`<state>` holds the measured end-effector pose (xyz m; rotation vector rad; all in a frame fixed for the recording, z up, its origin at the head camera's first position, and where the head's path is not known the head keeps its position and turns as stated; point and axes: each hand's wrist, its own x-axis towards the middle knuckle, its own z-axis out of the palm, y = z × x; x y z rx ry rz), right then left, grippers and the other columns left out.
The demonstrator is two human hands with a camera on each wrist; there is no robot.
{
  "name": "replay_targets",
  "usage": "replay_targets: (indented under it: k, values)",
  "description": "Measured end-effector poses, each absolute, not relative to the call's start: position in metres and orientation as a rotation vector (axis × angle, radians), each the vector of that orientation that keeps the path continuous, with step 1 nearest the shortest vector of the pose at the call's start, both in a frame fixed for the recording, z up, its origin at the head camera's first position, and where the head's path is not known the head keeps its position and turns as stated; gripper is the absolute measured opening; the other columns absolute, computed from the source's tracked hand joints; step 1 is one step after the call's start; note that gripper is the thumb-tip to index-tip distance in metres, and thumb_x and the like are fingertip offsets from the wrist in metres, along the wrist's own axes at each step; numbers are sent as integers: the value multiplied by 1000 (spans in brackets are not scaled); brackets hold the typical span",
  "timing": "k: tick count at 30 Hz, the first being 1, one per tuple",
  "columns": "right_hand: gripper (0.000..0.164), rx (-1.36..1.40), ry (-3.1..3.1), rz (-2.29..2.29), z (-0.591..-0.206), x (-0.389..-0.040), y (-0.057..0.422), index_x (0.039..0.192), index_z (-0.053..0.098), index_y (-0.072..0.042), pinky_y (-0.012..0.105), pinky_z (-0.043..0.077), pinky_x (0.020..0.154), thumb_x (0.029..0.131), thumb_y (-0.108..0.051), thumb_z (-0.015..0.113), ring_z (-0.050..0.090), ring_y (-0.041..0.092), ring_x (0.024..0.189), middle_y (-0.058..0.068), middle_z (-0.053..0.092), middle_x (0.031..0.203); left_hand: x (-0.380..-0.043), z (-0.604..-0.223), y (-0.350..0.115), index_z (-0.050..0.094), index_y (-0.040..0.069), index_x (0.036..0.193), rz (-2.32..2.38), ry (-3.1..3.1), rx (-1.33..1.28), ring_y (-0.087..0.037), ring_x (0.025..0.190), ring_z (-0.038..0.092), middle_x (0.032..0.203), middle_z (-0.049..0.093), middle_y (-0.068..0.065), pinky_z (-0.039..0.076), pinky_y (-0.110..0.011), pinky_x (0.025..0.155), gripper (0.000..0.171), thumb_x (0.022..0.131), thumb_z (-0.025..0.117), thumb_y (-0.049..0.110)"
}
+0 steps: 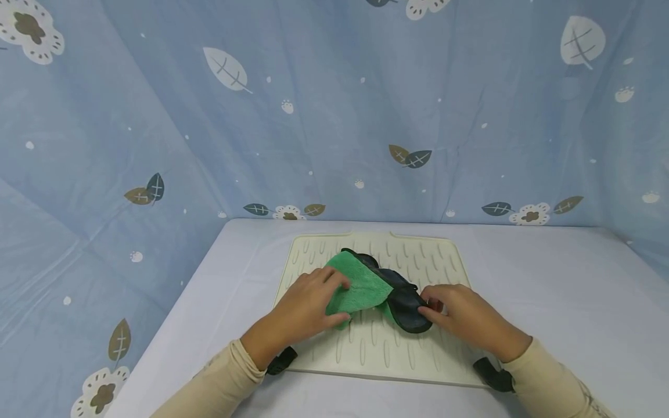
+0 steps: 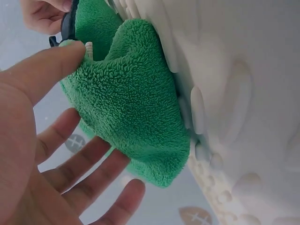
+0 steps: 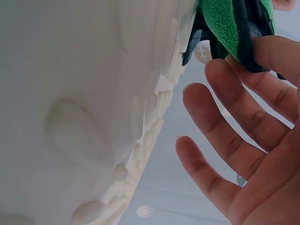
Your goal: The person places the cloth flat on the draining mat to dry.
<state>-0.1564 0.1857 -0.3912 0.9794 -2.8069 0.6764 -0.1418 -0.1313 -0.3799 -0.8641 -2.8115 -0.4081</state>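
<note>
A person in beige sleeves (image 1: 214,380) handles a green plush cloth with dark, black-edged sections (image 1: 360,284) over the middle of a cream ribbed mat (image 1: 360,354), itself laid on a white-covered counter (image 1: 549,278). The right hand (image 1: 462,313) pinches the dark edge between thumb and fingers, its other fingers loosely extended. The left hand (image 1: 308,302) has its fingers spread and relaxed, the thumb touching the green pile (a small white tag (image 2: 89,49) shows beside its tip). A blue curtain (image 1: 324,116) printed with leaves and flowers hangs behind.
</note>
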Motion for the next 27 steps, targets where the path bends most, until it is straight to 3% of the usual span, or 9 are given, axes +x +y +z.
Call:
replay_targets:
  k: [19, 27]
  values:
    - [17, 906, -2850, 608, -384, -158, 190, 81, 63, -25, 22, 45, 61, 89, -15, 75, 51, -5, 70, -19, 57, 74, -148, -379, -135, 66, 21, 100, -412, -2644, -830, -11, 95, 65, 102, 67, 9, 51, -33, 77, 14, 88, 73, 22]
    - [20, 907, -2847, 604, -379, -158, 196, 79, 61, -24, 21, 41, 58, 89, -13, 73, 46, -3, 66, -17, 54, 71, -150, -374, -139, 68, 17, 99, -462, -2589, -764, -14, 97, 68, 101, 70, 6, 51, -36, 79, 15, 85, 75, 18]
